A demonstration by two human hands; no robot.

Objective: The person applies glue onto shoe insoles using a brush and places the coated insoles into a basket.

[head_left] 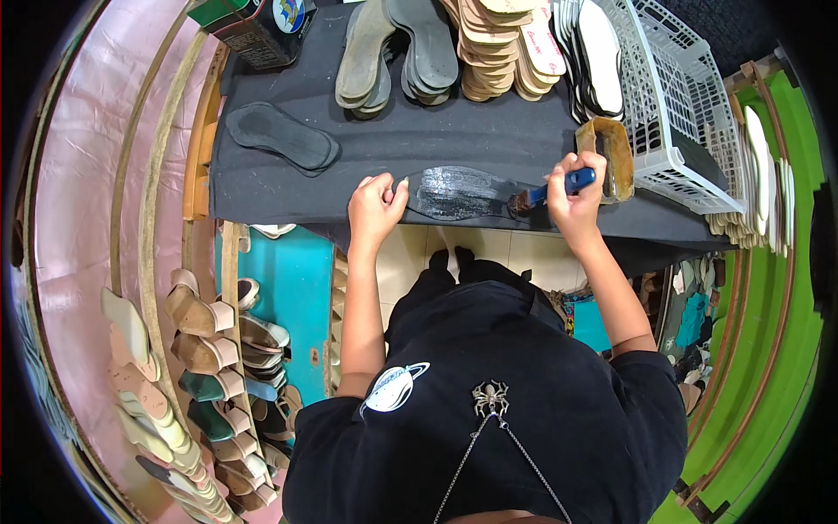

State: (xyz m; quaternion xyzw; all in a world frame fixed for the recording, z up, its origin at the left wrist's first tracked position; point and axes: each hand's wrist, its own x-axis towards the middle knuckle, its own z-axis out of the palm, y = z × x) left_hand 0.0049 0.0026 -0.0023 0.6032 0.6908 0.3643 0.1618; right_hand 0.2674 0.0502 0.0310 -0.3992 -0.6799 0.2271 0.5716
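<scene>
A dark shoe insole (463, 194) lies along the table's near edge, its upper face streaked with a wet, shiny, whitish coating. My right hand (572, 196) is closed round the blue handle of a brush (534, 197), whose brown bristles touch the insole's right end. At the opposite end, my left hand (377, 208) is curled with its thumb raised, right beside the insole's tip; whether its fingers pinch the edge is hidden. Just beyond my right hand stands an open, yellowish rectangular container (621, 157) with stained walls.
Dark insoles (284, 135) lie at the table's left. Along the back stand a tin can (262, 35), stacks of grey insoles (362, 61), tan insoles (489, 61) and white-topped insoles (598, 52). A white plastic crate (668, 113) stands right. Shoes (196, 310) fill the left rack.
</scene>
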